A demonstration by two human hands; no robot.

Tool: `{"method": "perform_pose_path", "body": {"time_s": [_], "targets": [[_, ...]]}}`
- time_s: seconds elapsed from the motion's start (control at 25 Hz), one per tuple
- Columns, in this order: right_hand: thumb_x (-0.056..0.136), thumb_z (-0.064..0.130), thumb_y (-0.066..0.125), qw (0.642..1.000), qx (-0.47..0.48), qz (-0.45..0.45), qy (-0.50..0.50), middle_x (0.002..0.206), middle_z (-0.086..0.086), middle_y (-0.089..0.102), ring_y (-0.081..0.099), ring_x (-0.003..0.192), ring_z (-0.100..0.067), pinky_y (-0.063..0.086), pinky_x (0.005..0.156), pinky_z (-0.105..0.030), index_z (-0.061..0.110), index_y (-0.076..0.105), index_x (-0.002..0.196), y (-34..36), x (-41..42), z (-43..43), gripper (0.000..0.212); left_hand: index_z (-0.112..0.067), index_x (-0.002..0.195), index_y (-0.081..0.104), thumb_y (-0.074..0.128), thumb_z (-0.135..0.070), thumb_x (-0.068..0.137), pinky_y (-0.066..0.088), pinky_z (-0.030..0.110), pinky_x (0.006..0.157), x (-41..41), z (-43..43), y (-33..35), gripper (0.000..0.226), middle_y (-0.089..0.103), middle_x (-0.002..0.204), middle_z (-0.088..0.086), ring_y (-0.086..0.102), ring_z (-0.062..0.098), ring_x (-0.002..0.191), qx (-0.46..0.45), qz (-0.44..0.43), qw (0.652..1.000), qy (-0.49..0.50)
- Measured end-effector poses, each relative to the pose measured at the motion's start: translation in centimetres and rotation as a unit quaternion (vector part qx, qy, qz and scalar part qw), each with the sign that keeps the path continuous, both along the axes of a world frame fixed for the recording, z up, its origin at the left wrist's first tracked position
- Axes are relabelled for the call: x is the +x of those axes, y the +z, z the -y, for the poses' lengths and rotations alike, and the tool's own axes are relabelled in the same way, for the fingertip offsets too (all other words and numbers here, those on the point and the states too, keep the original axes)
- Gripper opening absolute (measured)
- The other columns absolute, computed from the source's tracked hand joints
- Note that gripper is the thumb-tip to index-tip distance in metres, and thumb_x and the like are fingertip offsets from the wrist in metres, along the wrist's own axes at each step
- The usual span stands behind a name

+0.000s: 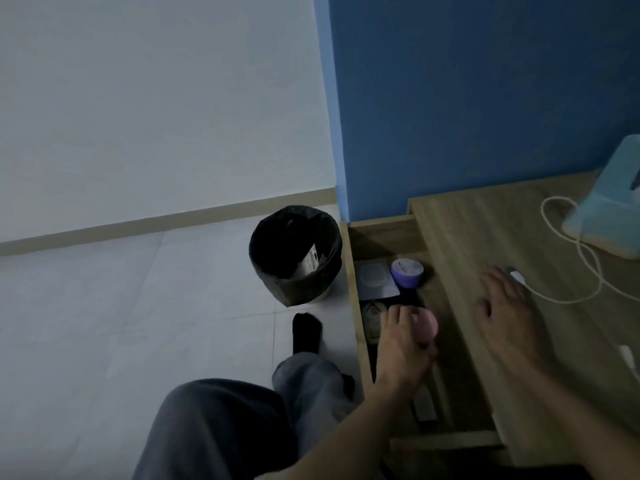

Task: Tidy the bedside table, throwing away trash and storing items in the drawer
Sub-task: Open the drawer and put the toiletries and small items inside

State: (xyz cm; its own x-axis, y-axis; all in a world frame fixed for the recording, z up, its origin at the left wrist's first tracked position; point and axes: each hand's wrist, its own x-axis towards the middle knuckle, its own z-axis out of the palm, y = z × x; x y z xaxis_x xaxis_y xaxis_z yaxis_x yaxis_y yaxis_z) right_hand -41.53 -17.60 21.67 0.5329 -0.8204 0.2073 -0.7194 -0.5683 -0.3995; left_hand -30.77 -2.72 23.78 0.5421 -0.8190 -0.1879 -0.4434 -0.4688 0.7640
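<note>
The wooden bedside table (485, 237) has its drawer (351, 292) pulled open to the left. My left hand (401, 344) is over the open drawer, shut on a pink rounded object (429, 325). My right hand (502, 306) rests flat on the tabletop with fingers spread, its fingertips touching the plug of a white cable (585, 258). Inside the drawer lie a purple round tin (407, 273), a flat grey packet (375, 277), a round item partly under my left hand and a dark flat object near the front. A black-lined trash bin (294, 258) stands on the floor left of the drawer.
A light-blue tissue box (609, 209) sits at the table's back right, with the cable looped in front of it. A small white object (628, 355) lies near the right edge. My legs and a black-socked foot (306, 332) are on the white tiled floor beside the bin. A blue wall is behind.
</note>
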Motion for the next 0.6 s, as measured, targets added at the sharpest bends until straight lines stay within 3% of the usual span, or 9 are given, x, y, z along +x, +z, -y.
{"method": "perform_pose_path", "body": {"time_s": [0.24, 0.36, 0.48, 0.6], "targets": [[0.085, 0.01, 0.041, 1.0, -0.008, 0.011, 0.012, 0.136, -0.024, 0.048, 0.041, 0.128, -0.038, 0.034, 0.107, -0.046, -0.006, 0.049, 0.123, -0.1, -0.1, 0.2, 0.041, -0.014, 0.132, 0.041, 0.055, -0.018, 0.089, 0.033, 0.04, 0.112, -2.6, -2.4, -2.9, 0.045, 0.038, 0.141, 0.007, 0.033, 0.026, 0.133, 0.122, -0.026, 0.992, -0.023], [0.085, 0.005, 0.048, 1.0, 0.002, 0.018, 0.004, 0.139, -0.022, 0.046, 0.039, 0.131, -0.035, 0.031, 0.107, -0.042, -0.003, 0.049, 0.124, 0.1, -0.1, 0.2, 0.04, -0.006, 0.141, 0.032, 0.037, -0.012, 0.097, 0.028, 0.041, 0.115, -3.1, -3.1, -4.5, 0.045, 0.03, 0.147, 0.017, 0.029, 0.036, 0.136, 0.083, -0.156, 0.973, 0.149], [0.084, 0.005, 0.05, 1.0, 0.003, 0.018, -0.001, 0.141, -0.018, 0.044, 0.035, 0.133, -0.032, 0.029, 0.108, -0.036, -0.002, 0.048, 0.125, 0.4, 0.0, 0.1, 0.042, -0.003, 0.144, 0.027, 0.029, -0.01, 0.099, 0.03, 0.019, 0.111, -3.3, -2.6, -5.4, 0.046, 0.028, 0.148, 0.021, 0.025, 0.038, 0.139, 0.131, -0.132, 0.973, 0.135], [0.084, 0.005, 0.05, 1.0, 0.002, 0.019, -0.001, 0.14, -0.019, 0.046, 0.037, 0.133, -0.032, 0.03, 0.107, -0.036, -0.002, 0.049, 0.124, 0.5, 0.2, 0.1, 0.041, -0.013, 0.143, 0.029, 0.044, -0.01, 0.094, 0.024, 0.042, 0.118, -2.7, -1.8, -5.3, 0.051, 0.022, 0.152, 0.016, 0.022, 0.034, 0.141, 0.213, -0.001, 0.977, -0.012]]}}
